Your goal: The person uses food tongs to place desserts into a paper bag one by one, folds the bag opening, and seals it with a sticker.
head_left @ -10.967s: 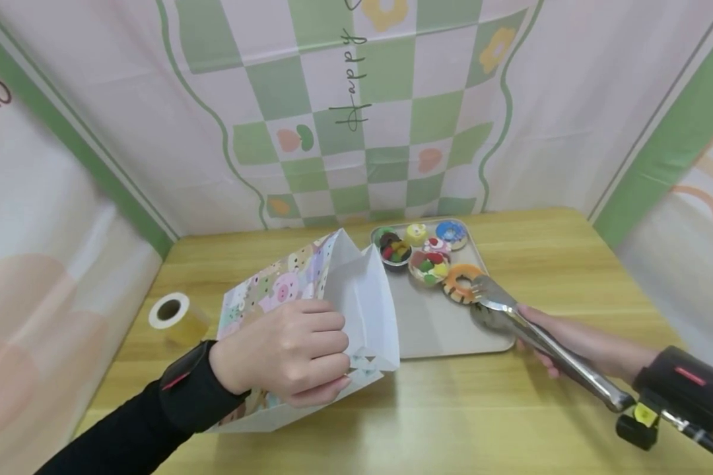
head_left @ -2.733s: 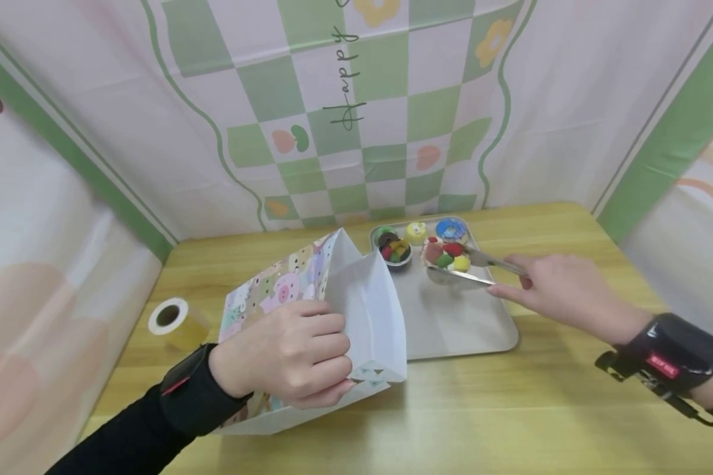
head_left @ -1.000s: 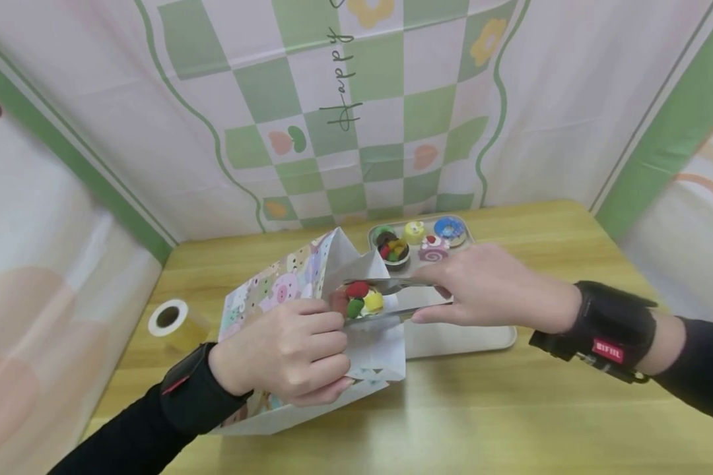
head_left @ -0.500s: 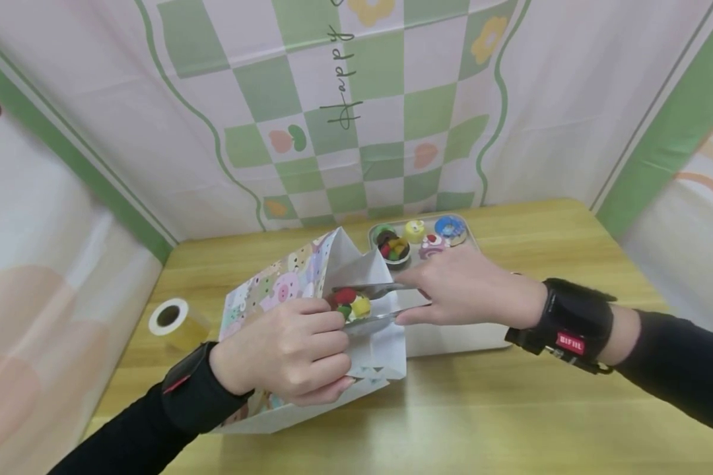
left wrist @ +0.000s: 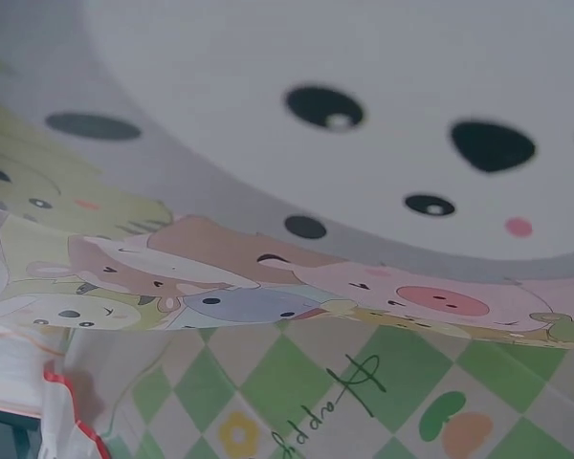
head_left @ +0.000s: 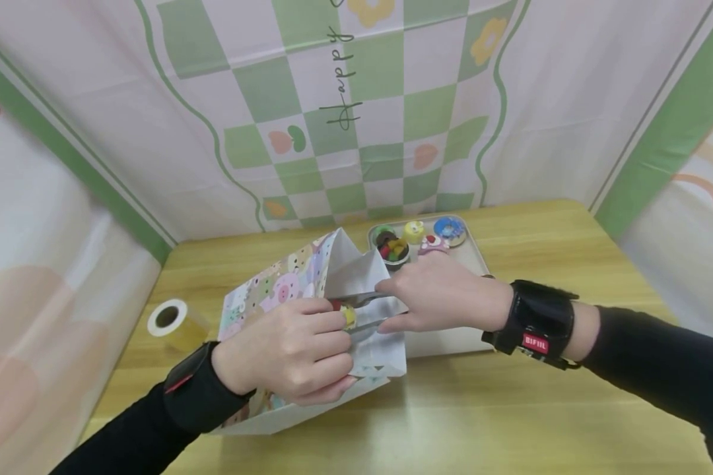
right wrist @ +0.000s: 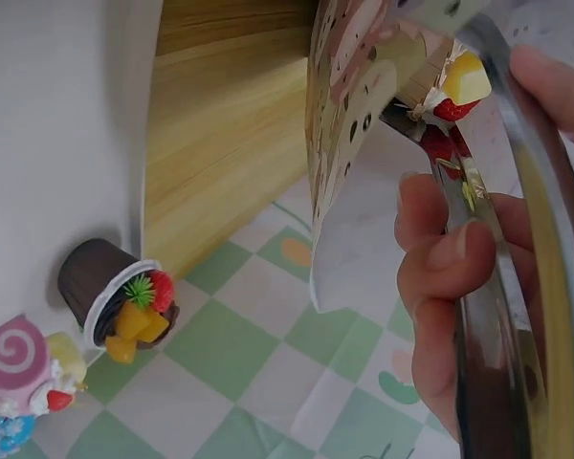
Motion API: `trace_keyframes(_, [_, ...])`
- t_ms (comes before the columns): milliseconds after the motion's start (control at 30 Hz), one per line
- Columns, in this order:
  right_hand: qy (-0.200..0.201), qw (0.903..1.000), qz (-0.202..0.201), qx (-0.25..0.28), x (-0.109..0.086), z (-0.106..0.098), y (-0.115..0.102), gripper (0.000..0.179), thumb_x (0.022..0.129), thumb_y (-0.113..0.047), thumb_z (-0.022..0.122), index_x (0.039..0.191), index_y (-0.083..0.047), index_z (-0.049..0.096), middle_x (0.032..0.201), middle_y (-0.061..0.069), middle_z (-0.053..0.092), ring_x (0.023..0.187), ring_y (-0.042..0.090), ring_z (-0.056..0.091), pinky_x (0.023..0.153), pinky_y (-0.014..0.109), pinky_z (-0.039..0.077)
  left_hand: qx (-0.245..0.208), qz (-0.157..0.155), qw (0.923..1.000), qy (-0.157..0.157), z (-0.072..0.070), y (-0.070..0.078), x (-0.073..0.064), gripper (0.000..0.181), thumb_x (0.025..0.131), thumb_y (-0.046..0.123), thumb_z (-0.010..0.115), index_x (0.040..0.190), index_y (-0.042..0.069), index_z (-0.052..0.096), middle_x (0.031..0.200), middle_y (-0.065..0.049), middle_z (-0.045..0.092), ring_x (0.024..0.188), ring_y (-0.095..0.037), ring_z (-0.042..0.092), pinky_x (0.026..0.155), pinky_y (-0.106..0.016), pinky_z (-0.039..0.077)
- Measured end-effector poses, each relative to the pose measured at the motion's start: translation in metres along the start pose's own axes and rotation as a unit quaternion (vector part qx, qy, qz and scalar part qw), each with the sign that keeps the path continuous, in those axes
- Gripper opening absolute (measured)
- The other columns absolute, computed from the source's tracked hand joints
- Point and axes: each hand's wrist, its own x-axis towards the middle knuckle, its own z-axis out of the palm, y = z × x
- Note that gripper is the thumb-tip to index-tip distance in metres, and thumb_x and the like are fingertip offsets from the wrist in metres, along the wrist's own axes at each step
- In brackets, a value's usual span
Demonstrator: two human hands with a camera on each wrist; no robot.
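Note:
My left hand (head_left: 288, 349) grips the rim of a white-lined paper bag (head_left: 285, 288) printed with cartoon animals, which leans on its side with its mouth facing right. My right hand (head_left: 442, 293) holds metal tongs (right wrist: 488, 354), thumb on one arm and fingers on the other. Between the tong tips, inside the bag's mouth, sits a small tart topped with fruit (head_left: 348, 316), partly hidden behind my left hand. Red and yellow fruit pieces on the tart (right wrist: 467, 78) show in the right wrist view. The left wrist view shows mostly the bag's printed side.
Behind the right hand lies a metal tray (head_left: 440, 343). On it stand a fruit-topped chocolate cup (head_left: 394, 252), a pink swirl roll cake (head_left: 434, 245), a yellow cake (head_left: 414, 231) and a blue donut (head_left: 449, 229). A tape roll (head_left: 172, 318) stands left of the bag.
The orange ring donut has left the tray. The tongs have picked up the tart from the tray and carried it left, deeper into the bag's mouth. The left hand has stayed on the bag.

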Motion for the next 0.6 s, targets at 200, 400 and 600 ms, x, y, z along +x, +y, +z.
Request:
trace_keyframes(200, [-0.003,1.0,0.004,-0.006,0.0038,0.0008,-0.0009,0.044,0.086,-0.062,0.077,0.091,-0.018,0.072,0.057,-0.01,0.045,0.05,0.005,0.041,0.045,0.025,0.024,-0.01,-0.003,0.9999,0.008,0.0012,-0.0022,-0.0002,0.035,0.1,0.021,0.054,0.066,0.019,0.055,0.064,0.006,0.053,0.065,-0.014,0.054,0.066,-0.025,0.049])
trace_keyframes(400, [-0.007,0.9999,0.005,-0.007,0.0071,0.0001,-0.0025,0.045,0.086,-0.063,0.077,0.092,-0.019,0.072,0.059,-0.01,0.046,0.05,0.005,0.039,0.044,0.025,0.022,-0.003,0.011,0.9998,0.017,0.0028,-0.0039,-0.0001,0.035,0.1,0.021,0.053,0.065,0.02,0.055,0.064,0.007,0.054,0.066,-0.013,0.056,0.066,-0.026,0.05])
trace_keyframes(600, [-0.009,0.9999,0.009,-0.007,0.0098,0.0002,-0.0038,0.046,0.085,-0.064,0.077,0.087,-0.018,0.069,0.058,-0.01,0.043,0.049,0.006,0.038,0.044,0.025,0.023,0.003,0.017,0.9996,0.024,0.0035,-0.0047,-0.0002,0.036,0.101,0.021,0.051,0.065,0.02,0.054,0.063,0.007,0.052,0.065,-0.013,0.056,0.066,-0.026,0.05])
